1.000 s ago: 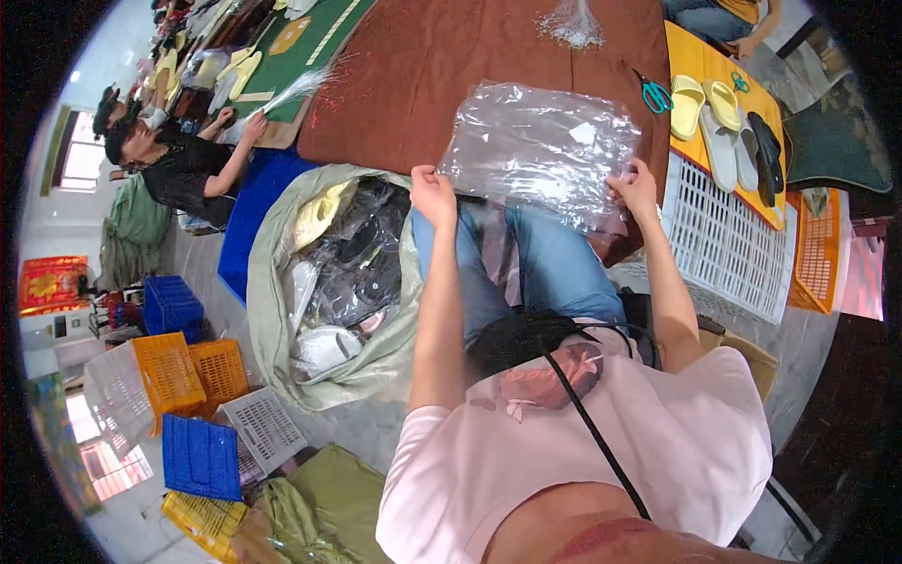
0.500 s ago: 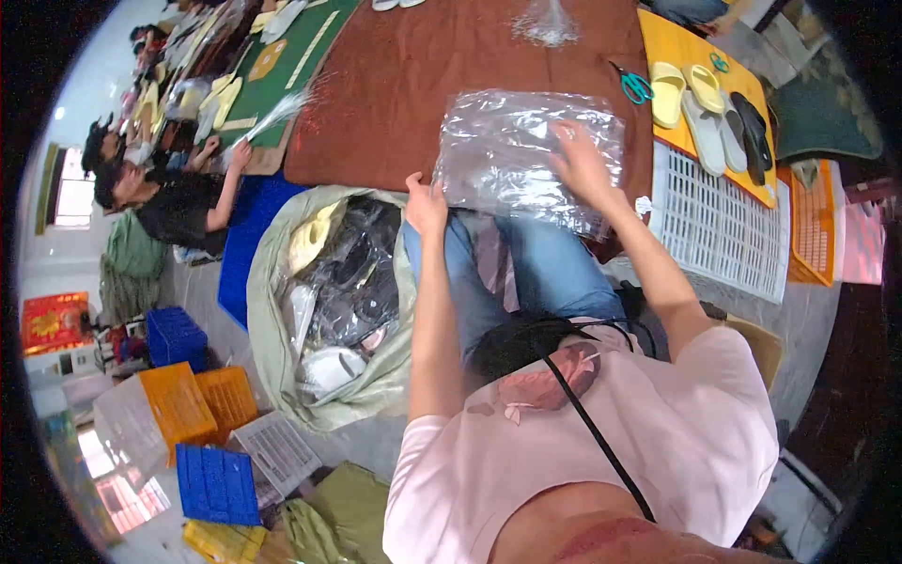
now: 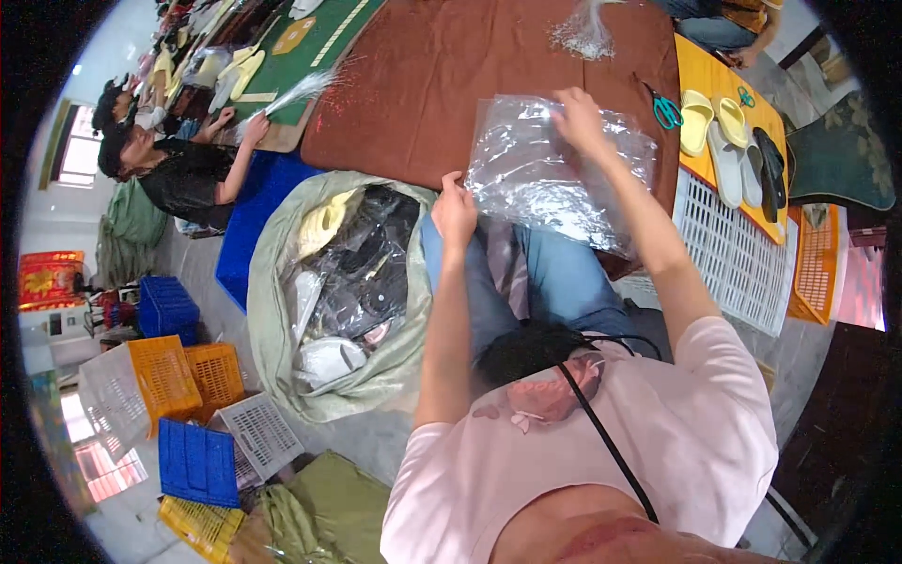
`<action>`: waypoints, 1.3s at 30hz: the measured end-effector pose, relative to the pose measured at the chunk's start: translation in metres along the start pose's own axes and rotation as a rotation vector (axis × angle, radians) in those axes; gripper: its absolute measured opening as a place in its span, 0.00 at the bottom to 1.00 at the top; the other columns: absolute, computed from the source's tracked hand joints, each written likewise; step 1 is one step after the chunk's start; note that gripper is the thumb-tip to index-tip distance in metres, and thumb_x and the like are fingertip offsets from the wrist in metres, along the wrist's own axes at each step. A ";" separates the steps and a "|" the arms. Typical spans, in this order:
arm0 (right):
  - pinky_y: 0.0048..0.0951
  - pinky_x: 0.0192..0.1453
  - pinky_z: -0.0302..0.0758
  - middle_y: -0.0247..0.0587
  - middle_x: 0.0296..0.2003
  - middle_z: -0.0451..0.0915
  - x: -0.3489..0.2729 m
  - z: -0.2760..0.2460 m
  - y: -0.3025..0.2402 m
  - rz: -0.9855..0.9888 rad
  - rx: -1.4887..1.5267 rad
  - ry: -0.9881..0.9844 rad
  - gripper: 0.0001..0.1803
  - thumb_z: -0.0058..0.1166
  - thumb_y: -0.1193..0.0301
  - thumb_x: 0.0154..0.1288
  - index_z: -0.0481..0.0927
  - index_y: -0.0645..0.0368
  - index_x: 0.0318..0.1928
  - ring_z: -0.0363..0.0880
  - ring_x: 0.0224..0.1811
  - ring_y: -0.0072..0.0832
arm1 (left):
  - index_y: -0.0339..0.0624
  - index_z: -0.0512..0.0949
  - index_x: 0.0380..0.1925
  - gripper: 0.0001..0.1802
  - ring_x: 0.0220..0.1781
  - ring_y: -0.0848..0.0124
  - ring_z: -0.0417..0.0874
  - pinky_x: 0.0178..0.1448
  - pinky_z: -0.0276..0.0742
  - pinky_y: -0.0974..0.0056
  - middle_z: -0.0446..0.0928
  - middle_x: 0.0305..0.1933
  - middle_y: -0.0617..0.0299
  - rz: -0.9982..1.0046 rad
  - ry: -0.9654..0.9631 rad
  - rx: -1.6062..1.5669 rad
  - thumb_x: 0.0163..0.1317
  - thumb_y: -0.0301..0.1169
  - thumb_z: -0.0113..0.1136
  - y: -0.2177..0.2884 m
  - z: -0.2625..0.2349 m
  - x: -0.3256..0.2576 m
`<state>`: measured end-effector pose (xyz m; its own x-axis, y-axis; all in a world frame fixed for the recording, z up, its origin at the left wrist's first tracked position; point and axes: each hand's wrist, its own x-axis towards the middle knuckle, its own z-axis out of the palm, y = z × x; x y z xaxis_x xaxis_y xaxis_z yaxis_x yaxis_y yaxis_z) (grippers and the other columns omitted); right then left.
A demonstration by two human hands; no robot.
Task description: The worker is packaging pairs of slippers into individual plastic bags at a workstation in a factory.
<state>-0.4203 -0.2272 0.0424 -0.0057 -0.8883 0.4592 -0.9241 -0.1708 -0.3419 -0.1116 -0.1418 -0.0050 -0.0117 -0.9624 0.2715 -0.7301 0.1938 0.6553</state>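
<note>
Clear plastic bags [image 3: 536,174] lie flat in a shiny layer over the near edge of a brown cloth [image 3: 404,85] on the table, above my lap. My left hand [image 3: 456,211] is closed at their near left corner, thumb and fingers pinching the plastic edge. Out across the bags reaches my right hand [image 3: 580,120], resting near their far edge with its fingers somewhat extended. Its fingertips are partly hard to make out, but nothing shows in its grip.
Left of my legs stands a pale green sack [image 3: 268,282] of bagged slippers. Teal scissors [image 3: 668,113] lie at the cloth's right edge. Slippers [image 3: 696,122] rest on a yellow board [image 3: 691,56] over a white crate [image 3: 723,249]. A co-worker [image 3: 188,174] sits at left holding clear strands.
My right hand has slid away from me over the plastic toward its far edge. My left hand keeps to the near left corner. The whole view has shifted slightly.
</note>
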 end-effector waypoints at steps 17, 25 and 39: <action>0.59 0.62 0.67 0.43 0.50 0.82 0.085 0.092 -0.043 0.298 -0.014 -0.152 0.17 0.61 0.53 0.63 0.85 0.49 0.44 0.73 0.59 0.48 | 0.47 0.73 0.53 0.19 0.34 0.50 0.83 0.39 0.76 0.48 0.81 0.29 0.55 0.037 0.026 0.033 0.61 0.30 0.62 0.003 0.004 0.001; 0.70 0.71 0.53 0.52 0.66 0.69 -0.014 0.064 -0.092 0.046 -0.103 -0.160 0.36 0.56 0.46 0.66 0.72 0.56 0.66 0.62 0.70 0.51 | 0.37 0.75 0.44 0.11 0.41 0.51 0.81 0.44 0.77 0.52 0.78 0.38 0.52 0.120 0.205 0.061 0.65 0.31 0.60 0.004 0.009 -0.001; 0.69 0.76 0.43 0.50 0.77 0.54 -0.050 0.083 -0.088 -0.055 -0.056 -0.342 0.41 0.41 0.41 0.72 0.59 0.55 0.75 0.46 0.80 0.51 | 0.46 0.71 0.45 0.18 0.36 0.51 0.85 0.39 0.77 0.49 0.83 0.32 0.56 -0.077 -0.111 0.093 0.63 0.42 0.64 0.040 0.005 0.000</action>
<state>-0.3068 -0.2028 -0.0188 0.1643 -0.9714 0.1716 -0.9390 -0.2073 -0.2745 -0.1442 -0.1356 0.0173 -0.0244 -0.9898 0.1400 -0.7916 0.1047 0.6020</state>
